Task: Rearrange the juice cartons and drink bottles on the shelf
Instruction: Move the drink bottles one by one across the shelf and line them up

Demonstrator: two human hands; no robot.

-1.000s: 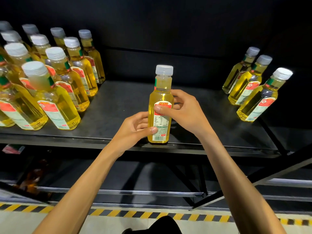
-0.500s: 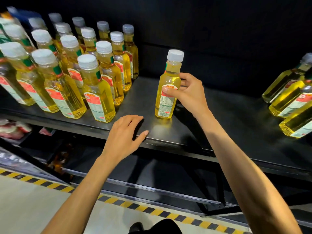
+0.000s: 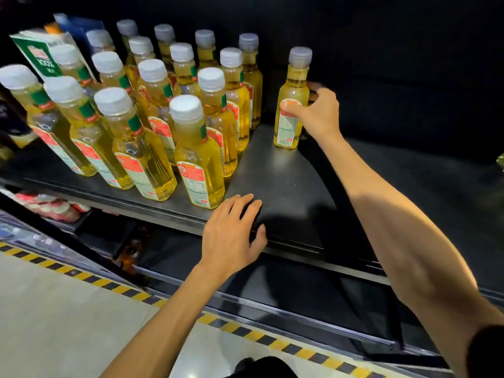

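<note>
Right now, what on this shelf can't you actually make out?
All from the head view:
Green carton: lower part hidden behind the bottles in front.
Held bottle: label text too small; the right hand covers part.
Pink-and-white packets on the lower shelf: blurred, half hidden by the shelf edge.
Something yellowish at the right edge: cut off by the frame.

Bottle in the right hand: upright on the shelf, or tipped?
Upright. The bottle has its cap straight above its base, which looks set on the shelf, while the right hand grips its middle.
</note>
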